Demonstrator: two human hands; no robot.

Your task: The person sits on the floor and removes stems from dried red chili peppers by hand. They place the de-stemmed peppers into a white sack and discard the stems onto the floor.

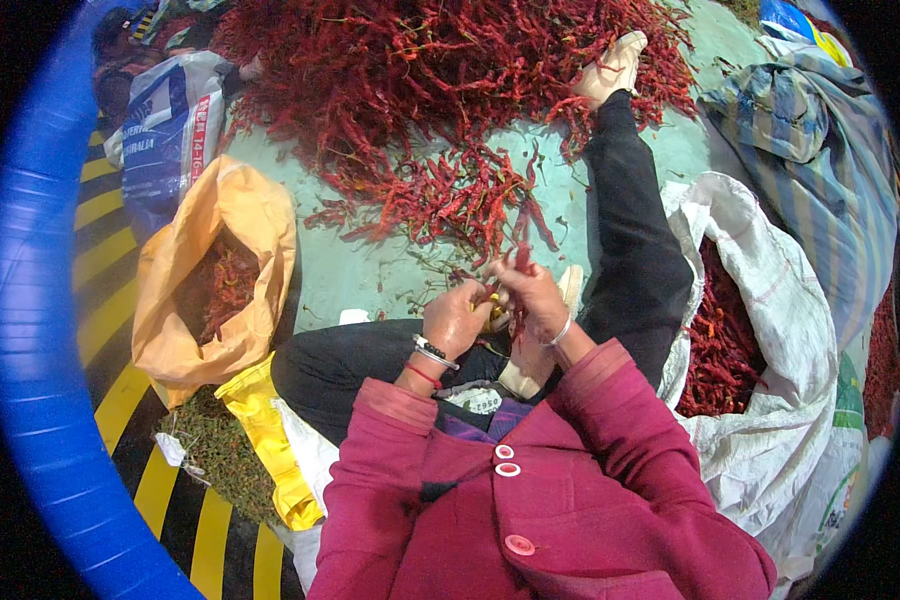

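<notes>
My right hand point(534, 294) is closed around a few dried red chillies point(520, 319), which stick out above and below the fingers. My left hand point(451, 321) meets it with curled fingers at the chillies; blur hides what exactly lies between its fingertips. Something yellow point(496, 313) shows behind the hands, too covered to identify. Just beyond them, loose red chillies point(450, 199) spread from a large heap of red chillies point(390, 67). Picked-off green stems point(439, 262) are scattered on the pale green ground sheet point(330, 277) near my fingers.
An orange woven sack point(262, 300) with chillies stands open at left; a white woven sack point(787, 345) of chillies is at right. My outstretched leg point(630, 202) reaches the heap. A striped sack point(832, 172), blue-white bag point(157, 157), stem pile point(221, 450) and blue tube point(34, 300) lie around.
</notes>
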